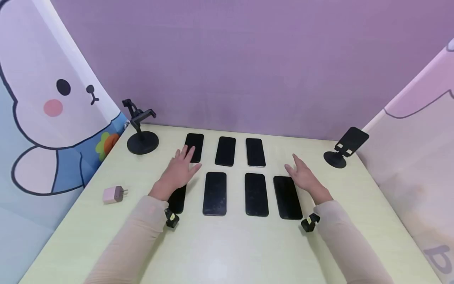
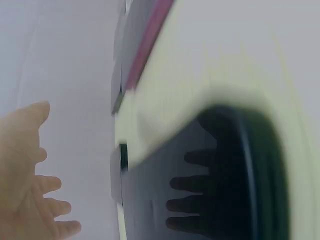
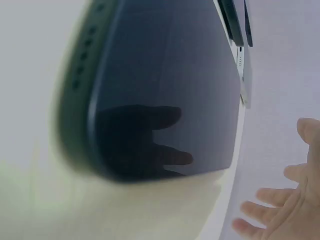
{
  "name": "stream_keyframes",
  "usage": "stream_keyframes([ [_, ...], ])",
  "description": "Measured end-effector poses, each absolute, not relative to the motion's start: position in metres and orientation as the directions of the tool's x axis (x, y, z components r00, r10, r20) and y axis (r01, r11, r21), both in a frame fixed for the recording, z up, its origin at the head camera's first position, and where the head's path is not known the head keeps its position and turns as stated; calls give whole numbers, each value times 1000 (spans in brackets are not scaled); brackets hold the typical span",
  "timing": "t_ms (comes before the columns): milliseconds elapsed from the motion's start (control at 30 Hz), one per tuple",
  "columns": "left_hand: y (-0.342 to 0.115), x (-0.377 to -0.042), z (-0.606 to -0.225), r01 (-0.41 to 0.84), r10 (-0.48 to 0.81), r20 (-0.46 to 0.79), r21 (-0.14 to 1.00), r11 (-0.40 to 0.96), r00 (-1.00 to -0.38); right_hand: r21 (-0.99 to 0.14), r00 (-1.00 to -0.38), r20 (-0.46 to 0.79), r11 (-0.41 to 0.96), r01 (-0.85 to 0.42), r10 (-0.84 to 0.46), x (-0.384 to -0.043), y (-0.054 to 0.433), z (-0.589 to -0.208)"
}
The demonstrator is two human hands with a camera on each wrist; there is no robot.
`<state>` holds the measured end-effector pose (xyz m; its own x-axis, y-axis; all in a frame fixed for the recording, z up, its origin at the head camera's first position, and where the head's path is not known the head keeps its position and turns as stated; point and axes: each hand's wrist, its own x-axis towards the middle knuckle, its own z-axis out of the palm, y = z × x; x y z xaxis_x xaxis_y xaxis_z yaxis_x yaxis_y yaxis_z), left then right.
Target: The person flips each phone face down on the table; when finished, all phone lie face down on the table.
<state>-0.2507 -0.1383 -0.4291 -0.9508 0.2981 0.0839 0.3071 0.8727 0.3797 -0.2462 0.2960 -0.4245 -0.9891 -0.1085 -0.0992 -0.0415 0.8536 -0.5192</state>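
My left hand (image 1: 176,170) is spread, palm down, over the left end of two rows of black smartphones. Its fingertips overlap the back-left phone (image 1: 197,142), and the wrist covers part of the front-left phone (image 1: 177,200). In the left wrist view, the dark screen (image 2: 165,185) mirrors the spread fingers. My right hand (image 1: 304,175), also with fingers extended, is beside the front-right phone (image 1: 287,198). The right wrist view shows that phone's screen (image 3: 170,65) close up, reflecting fingers. Neither hand holds anything.
Other phones lie between the hands, including a back-middle one (image 1: 225,151) and a front one (image 1: 214,193). A black stand with a round base (image 1: 142,142) is at back left, a black phone holder (image 1: 351,141) at back right. A pink charger plug (image 1: 112,195) lies left.
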Motion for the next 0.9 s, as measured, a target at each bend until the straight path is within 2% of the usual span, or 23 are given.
stream_keyframes([
  [167,-107,-250,-431,363,343,125,414,835,-931,-555,-988,-83,830,-62,-129,-237,298,-418],
  [367,-57,-246,-429,388,381,133,551,739,-915,-562,-987,-100,826,-49,-127,-230,301,-416],
  [600,-1,-238,-428,375,417,108,674,637,-903,-592,-980,-154,806,-10,-125,-226,309,-418],
  [900,62,-233,-445,328,455,97,824,462,-885,-720,-964,-210,693,40,-162,-218,319,-422],
])
